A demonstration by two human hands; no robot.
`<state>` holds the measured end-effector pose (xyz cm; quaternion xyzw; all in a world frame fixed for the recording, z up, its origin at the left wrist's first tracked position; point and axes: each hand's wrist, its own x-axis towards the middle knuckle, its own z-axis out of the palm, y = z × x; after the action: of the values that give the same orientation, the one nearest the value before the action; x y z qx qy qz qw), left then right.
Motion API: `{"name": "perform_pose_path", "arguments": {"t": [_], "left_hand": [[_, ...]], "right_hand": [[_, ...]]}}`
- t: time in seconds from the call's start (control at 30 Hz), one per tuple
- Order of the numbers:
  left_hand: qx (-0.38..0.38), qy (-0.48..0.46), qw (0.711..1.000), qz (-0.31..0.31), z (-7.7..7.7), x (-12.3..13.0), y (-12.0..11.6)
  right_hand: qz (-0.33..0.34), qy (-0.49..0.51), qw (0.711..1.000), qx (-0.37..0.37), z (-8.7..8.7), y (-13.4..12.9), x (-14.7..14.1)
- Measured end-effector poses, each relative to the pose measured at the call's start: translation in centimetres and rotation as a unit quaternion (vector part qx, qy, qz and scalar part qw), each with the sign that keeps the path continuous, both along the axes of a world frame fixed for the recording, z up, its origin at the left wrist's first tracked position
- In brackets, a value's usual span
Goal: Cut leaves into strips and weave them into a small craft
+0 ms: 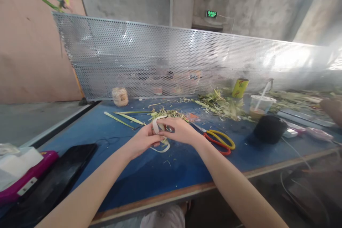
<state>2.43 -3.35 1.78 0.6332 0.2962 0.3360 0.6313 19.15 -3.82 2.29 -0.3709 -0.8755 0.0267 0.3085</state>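
My left hand and my right hand meet over the blue table, fingers closed around a pale, flat ribbon-like strip. Part of the strip curls into a loop between the fingers, and another curve hangs below them. What it is made of, I cannot tell. Just behind the hands lies a heap of green and straw-coloured trimmings. Long pale green stalks rest to the left of it. Scissors with one red and one yellow handle lie to the right of my right hand.
A perforated metal panel runs along the back. Rightward are a leafy pile, a yellow can, a cup with straw, a black object and another person's hand. Leftward are a jar, a black slab and a magenta power strip.
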Motion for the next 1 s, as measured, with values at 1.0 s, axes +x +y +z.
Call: {"name": "perform_pose_path", "arguments": {"t": [1.0], "left_hand": [[-0.004,0.060,0.998,0.027,-0.2,0.1,0.0]], "right_hand": [[0.183,0.583,0.738,-0.288,0.7,1.0,0.3]]}}
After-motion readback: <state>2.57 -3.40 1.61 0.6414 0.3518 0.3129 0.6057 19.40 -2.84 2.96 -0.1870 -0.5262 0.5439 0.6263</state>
